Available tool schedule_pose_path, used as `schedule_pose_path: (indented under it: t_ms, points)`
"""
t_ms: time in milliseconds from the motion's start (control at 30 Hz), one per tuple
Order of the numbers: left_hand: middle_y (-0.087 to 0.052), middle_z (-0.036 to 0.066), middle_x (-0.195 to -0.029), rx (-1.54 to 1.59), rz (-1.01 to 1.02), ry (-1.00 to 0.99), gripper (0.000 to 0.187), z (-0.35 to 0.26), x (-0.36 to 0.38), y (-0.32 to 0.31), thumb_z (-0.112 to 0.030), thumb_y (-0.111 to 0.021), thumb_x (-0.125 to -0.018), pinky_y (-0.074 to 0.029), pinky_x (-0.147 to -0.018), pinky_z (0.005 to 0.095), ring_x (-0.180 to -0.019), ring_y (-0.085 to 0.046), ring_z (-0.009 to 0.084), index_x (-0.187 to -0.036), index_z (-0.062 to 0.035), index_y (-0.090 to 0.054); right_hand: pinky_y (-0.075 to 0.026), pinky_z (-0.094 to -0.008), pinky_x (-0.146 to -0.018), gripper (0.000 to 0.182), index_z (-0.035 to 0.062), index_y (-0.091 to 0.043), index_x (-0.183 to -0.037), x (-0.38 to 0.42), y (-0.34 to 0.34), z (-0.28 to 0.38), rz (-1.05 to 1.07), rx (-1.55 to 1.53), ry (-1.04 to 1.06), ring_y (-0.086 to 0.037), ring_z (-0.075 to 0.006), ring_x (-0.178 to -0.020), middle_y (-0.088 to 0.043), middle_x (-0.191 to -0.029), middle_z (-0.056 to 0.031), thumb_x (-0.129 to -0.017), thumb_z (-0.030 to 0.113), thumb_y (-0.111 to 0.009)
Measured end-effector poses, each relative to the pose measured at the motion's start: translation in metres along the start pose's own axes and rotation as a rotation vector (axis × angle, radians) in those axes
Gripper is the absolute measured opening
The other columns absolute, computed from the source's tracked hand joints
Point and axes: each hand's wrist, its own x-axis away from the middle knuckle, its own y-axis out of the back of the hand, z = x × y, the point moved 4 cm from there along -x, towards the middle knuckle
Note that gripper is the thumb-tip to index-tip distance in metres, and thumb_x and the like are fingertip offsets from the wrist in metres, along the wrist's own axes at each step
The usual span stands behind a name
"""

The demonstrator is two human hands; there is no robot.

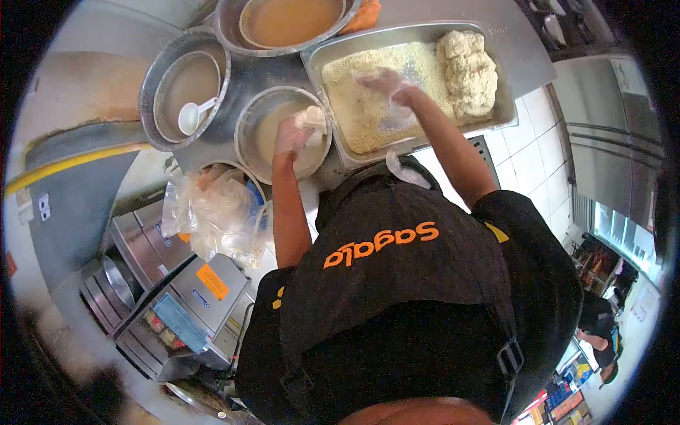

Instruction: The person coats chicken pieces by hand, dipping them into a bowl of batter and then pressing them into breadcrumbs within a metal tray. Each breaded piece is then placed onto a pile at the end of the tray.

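My left hand (289, 136), in a thin clear glove, is above a metal bowl (244, 145) of cloudy, pale liquid. Its fingers are closed around a pale, wet-looking piece of food (312, 122); what kind it is I cannot make out. Over a deep steel tray (506, 106) of yellowish crumbs (365, 131), my right hand (386, 83) is stretched out in a clear glove, fingers apart and low over or touching the crumbs. Crumb-coated pieces (467, 74) are stacked at the tray's right end.
Another bowl (147, 99) with pale liquid and a white scoop (190, 119) stands at left. An orange-brown liquid fills a large bowl (290, 21) behind. A clear plastic bag (216, 212) covers a container near my left arm. Another person (602, 340) is far right.
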Motion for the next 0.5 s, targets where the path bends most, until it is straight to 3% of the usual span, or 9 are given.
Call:
schedule_pose_path:
  t_ms: [33,100,133,200,300,400,467,500]
  points:
    - [-0.061,0.008,-0.088,-0.028,-0.035,-0.017,0.034,-0.006,0.003,0.003,-0.006,-0.059,-0.069,-0.046,-0.068,0.0292,-0.077,-0.056,0.0146,-0.103,-0.0004,-0.055,-0.039,-0.0322,-0.086,0.04,0.0061,-0.054,-0.11,-0.003,0.009,0.002,0.008,0.163,0.05,-0.052,-0.0211,-0.097,-0.055,-0.109,-0.0097,-0.079,0.031,-0.056]
    - [-0.061,0.007,-0.088,0.008,-0.12,-0.016,0.032,-0.007,0.002,0.006,-0.004,-0.058,-0.07,-0.046,-0.067,0.0283,-0.076,-0.057,0.0145,-0.102,-0.0006,-0.056,-0.034,-0.0336,-0.094,0.044,0.0076,-0.052,-0.114,-0.003,0.035,0.043,-0.026,0.385,-0.231,-0.049,-0.0225,-0.103,-0.052,-0.115,-0.0141,-0.08,0.035,-0.055]
    - [-0.061,0.007,-0.088,0.072,-0.168,0.003,0.031,-0.001,0.0,0.006,-0.003,-0.057,-0.071,-0.046,-0.066,0.0279,-0.076,-0.057,0.0148,-0.102,-0.0007,-0.055,-0.04,-0.0323,-0.085,0.044,0.0044,-0.054,-0.111,-0.016,0.052,0.016,-0.166,0.282,-0.256,-0.054,-0.0215,-0.094,-0.057,-0.108,-0.0122,-0.079,0.034,-0.057]
    - [-0.06,0.007,-0.089,0.266,-0.209,0.063,0.03,0.013,-0.001,0.008,-0.002,-0.056,-0.072,-0.047,-0.066,0.0275,-0.076,-0.058,0.0158,-0.102,-0.0008,-0.055,-0.043,-0.0335,-0.076,0.038,0.0034,-0.058,-0.103,-0.05,0.075,-0.05,-0.221,0.281,-0.192,-0.056,-0.0204,-0.084,-0.06,-0.101,-0.0121,-0.079,0.033,-0.056]
    - [-0.059,0.006,-0.093,0.572,-0.155,0.16,0.032,0.026,0.0,0.011,0.0,-0.056,-0.073,-0.047,-0.066,0.0272,-0.078,-0.058,0.0176,-0.105,-0.001,-0.053,-0.044,-0.0354,-0.07,0.032,0.0037,-0.061,-0.093,-0.09,0.071,-0.062,-0.198,0.653,-0.39,-0.056,-0.0209,-0.077,-0.061,-0.089,-0.0132,-0.078,0.032,-0.056]
    - [-0.058,0.007,-0.097,0.744,-0.055,0.171,0.035,0.027,0.006,0.013,0.0,-0.055,-0.072,-0.048,-0.066,0.0275,-0.081,-0.058,0.0182,-0.107,-0.0013,-0.051,-0.044,-0.0369,-0.065,0.025,0.0044,-0.063,-0.084,-0.147,0.034,-0.103,-0.179,0.744,0.075,-0.057,-0.0242,-0.071,-0.061,-0.079,-0.0151,-0.077,0.027,-0.055]
    - [-0.058,0.007,-0.097,0.911,-0.016,0.107,0.036,0.041,-0.001,0.013,0.001,-0.054,-0.071,-0.048,-0.065,0.0284,-0.083,-0.057,0.0179,-0.106,-0.0015,-0.051,-0.044,-0.0386,-0.063,0.019,0.0052,-0.063,-0.08,-0.155,-0.012,-0.068,-0.094,0.973,0.441,-0.058,-0.0278,-0.069,-0.061,-0.075,-0.0156,-0.073,0.021,-0.055]
    - [-0.058,0.008,-0.097,0.866,-0.068,0.101,0.036,0.041,0.0,0.014,0.001,-0.054,-0.071,-0.047,-0.066,0.0289,-0.083,-0.057,0.018,-0.106,-0.0015,-0.052,-0.044,-0.0392,-0.061,0.017,0.0049,-0.063,-0.079,-0.142,-0.029,-0.029,0.032,0.975,0.323,-0.058,-0.028,-0.069,-0.061,-0.076,-0.0158,-0.071,0.018,-0.055]
